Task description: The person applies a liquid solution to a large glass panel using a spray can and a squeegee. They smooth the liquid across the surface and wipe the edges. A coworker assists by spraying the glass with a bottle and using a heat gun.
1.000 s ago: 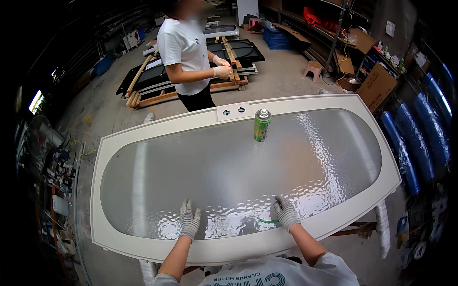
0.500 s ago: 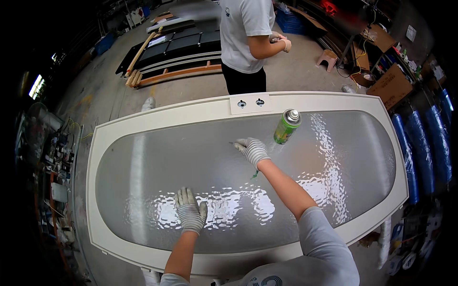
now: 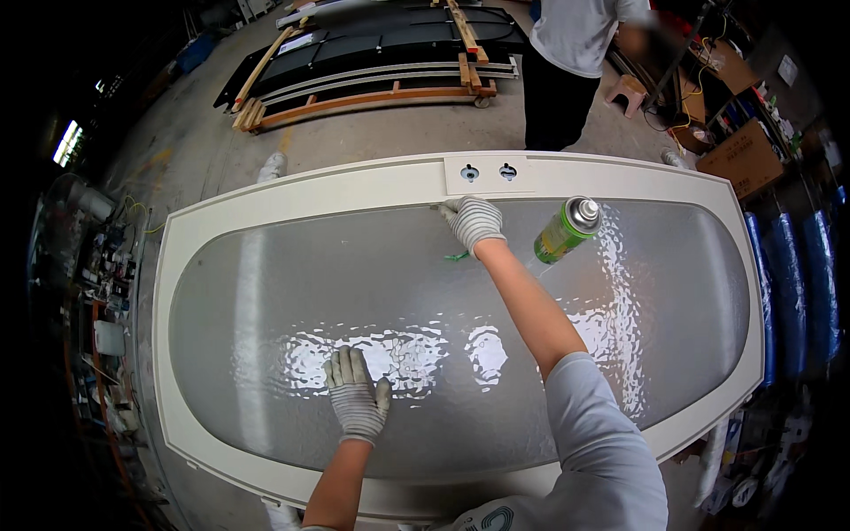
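A cream-white door panel (image 3: 301, 202) lies flat before me, with a long, round-cornered pane of textured glass (image 3: 372, 265) set in it. My left hand (image 3: 356, 398), in a striped work glove, rests open on the glass with its fingers stretched out. At the pane's far edge, just below the lock plate (image 3: 490, 175), my gloved right hand (image 3: 474, 221) is closed round a thin tool, mostly hidden; a green cord (image 3: 457, 257) shows beneath the hand. A green spray can (image 3: 567, 230) with a silver top stands on the glass to its right.
A co-worker (image 3: 575, 62) stands beyond the panel's far side. Behind lie dark panels (image 3: 381, 53) on an orange wheeled frame (image 3: 354, 104). Blue plastic-wrapped lengths (image 3: 788, 274) stand along the right, below a cardboard box (image 3: 742, 157). Cluttered shelves (image 3: 106, 345) line the left.
My right hand has moved away from me, from mid-pane to the glass's far edge. The left hand stays on the glass. The co-worker has shifted right.
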Tool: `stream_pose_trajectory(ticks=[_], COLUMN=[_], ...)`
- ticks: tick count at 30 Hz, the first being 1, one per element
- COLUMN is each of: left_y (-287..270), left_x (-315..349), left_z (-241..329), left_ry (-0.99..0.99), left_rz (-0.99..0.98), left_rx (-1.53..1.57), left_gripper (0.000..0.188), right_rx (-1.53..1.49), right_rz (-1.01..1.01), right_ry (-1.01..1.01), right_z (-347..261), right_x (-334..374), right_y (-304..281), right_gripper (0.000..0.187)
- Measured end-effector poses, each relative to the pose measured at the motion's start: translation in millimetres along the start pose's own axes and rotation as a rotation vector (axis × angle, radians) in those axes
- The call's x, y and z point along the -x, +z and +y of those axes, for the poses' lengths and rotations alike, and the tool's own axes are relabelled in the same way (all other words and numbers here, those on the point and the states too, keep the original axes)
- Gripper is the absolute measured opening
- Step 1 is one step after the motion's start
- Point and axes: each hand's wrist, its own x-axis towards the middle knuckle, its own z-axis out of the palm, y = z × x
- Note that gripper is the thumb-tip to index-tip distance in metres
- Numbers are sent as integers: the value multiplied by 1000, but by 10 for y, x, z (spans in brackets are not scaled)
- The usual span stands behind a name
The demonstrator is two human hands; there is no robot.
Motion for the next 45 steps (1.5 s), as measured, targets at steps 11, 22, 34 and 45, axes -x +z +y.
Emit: stream_pose_trajectory(ticks=[11, 22, 34, 45], left_y=[13, 19, -4, 22], left_x=[-42, -41, -57, -42], left_z=[29, 35, 73, 54], left_ry=[9, 0, 11, 22], left_rz=[14, 6, 14, 29], left_rx=[-12, -27, -22, -48], left_gripper=[79, 77, 76, 78], right_rx=[157, 241, 127, 73], right_rz=[143, 278, 223, 300], right_ry=[-132, 3, 81, 136], right_z=[-100, 402, 307, 268], right_x=[41, 80, 163, 233], right_y=[287, 209, 291, 201], right_gripper=[28, 22, 22, 26])
